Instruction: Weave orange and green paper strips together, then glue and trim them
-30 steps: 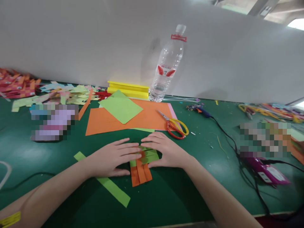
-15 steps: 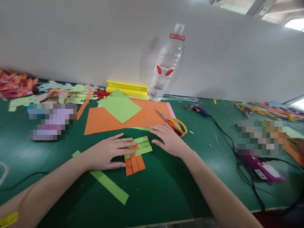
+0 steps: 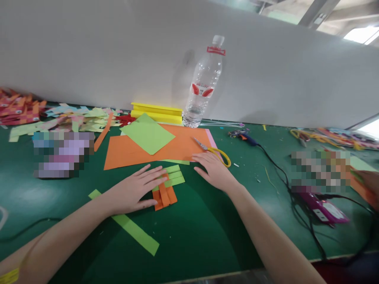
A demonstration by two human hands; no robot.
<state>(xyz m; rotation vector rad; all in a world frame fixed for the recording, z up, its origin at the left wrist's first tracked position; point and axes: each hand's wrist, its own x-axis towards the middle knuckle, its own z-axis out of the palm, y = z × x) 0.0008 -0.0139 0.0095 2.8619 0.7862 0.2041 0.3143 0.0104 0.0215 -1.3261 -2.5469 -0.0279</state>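
Note:
Under the fingertips of my left hand lies a small woven piece of orange and green paper strips. That hand rests flat with its fingers apart, covering the piece's upper left part. The green strip ends point right and the orange ends point toward me. My right hand is to the right of the piece, apart from it, fingers stretched out. It lies beside the yellow-handled scissors and hides part of their handle. A loose green strip passes beneath my left wrist.
Behind my hands lie orange sheets and a green sheet. A plastic bottle stands by the wall. Paper scraps are piled at left. At right are a corded blue tool, a purple power strip and another person's hand.
The woven piece has shifted slightly away from me under my left fingers. My right hand has moved a little right and now covers more of the scissors' handle. The camera view has shifted slightly.

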